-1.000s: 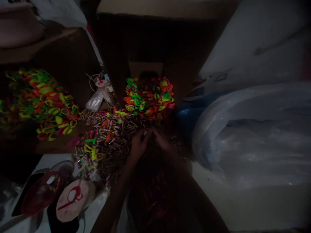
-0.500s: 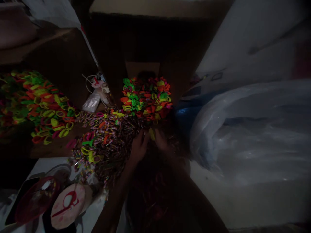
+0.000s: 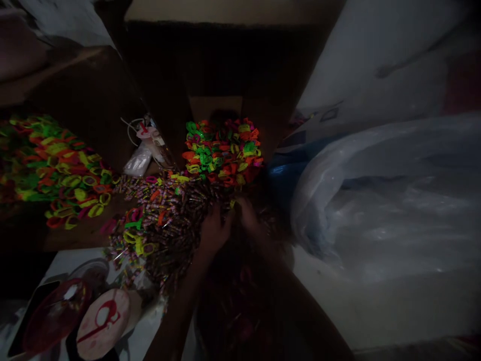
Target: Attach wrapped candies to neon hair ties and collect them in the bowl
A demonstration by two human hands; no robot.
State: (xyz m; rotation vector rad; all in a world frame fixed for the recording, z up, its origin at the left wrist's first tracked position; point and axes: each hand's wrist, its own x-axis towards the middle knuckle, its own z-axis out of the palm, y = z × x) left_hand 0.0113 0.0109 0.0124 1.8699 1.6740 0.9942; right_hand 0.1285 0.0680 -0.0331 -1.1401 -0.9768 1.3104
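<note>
In the head view my right hand [image 3: 249, 216] is closed on a small yellow plastic band, which looks like a toy watch [image 3: 232, 204]. Just left of it, my left hand [image 3: 215, 229] is at the edge of a heap of small wrapped candies [image 3: 184, 210], thumb and fingers apart; its fingertips are dim against the heap. Several loose neon toy watches [image 3: 141, 244] lie on the heap's left part. Beyond my hands is a stack of neon orange, green and yellow toy watches [image 3: 223, 153]. Darkness hides the details of my fingers.
More neon toy watches [image 3: 71, 170] are piled at left. A clear plastic bag [image 3: 391, 210] bulges at right. A pink-lidded container [image 3: 103, 323] and a red bowl [image 3: 56, 316] stand lower left. A cup [image 3: 148, 133] and clear packet [image 3: 138, 159] sit behind the heap.
My left hand's fingers have drawn slightly left, away from the yellow toy watch, and spread from the thumb. The right hand keeps the watch, now more hidden. The view has shifted slightly.
</note>
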